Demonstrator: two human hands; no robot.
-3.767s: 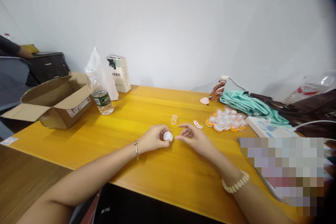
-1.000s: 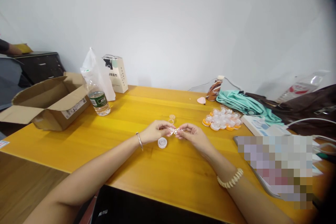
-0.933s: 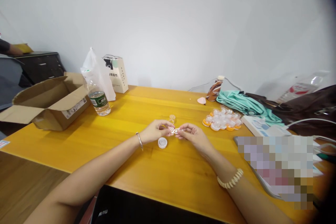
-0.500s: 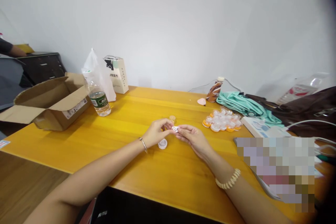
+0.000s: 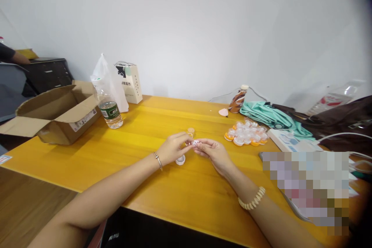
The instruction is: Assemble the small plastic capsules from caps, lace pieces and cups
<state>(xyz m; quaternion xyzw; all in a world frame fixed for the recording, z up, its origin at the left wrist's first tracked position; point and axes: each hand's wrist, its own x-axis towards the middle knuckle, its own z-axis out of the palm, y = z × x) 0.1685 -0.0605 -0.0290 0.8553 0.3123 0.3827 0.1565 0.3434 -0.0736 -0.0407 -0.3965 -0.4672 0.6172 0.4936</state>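
Both hands meet over the middle of the table, at a tiny white piece with red and dark marks [image 5: 195, 143]; its kind is too small to make out. My right hand [image 5: 213, 153] pinches it between thumb and fingertips. From the other side, my left hand [image 5: 174, 149] has its thumb and fingertips closed at the piece's left end. Below my left hand lies a small round white lid-like dish [image 5: 180, 159], partly covered by the hand. Just behind the fingers stands a small container with a pale orange top [image 5: 190, 131].
To the right sits a cluster of clear, orange-based little pots [image 5: 246, 133], with a brown drink bottle [image 5: 238, 100] and folded teal cloth [image 5: 273, 118] behind. At left are an open cardboard box [image 5: 68, 114] and a water bottle [image 5: 110, 112]. Another person's hand [image 5: 21, 59] shows far left.
The small piece has turned between my fingertips and looks more rounded now. My left fingers have shifted slightly and straightened over it; the things on the table stay put.
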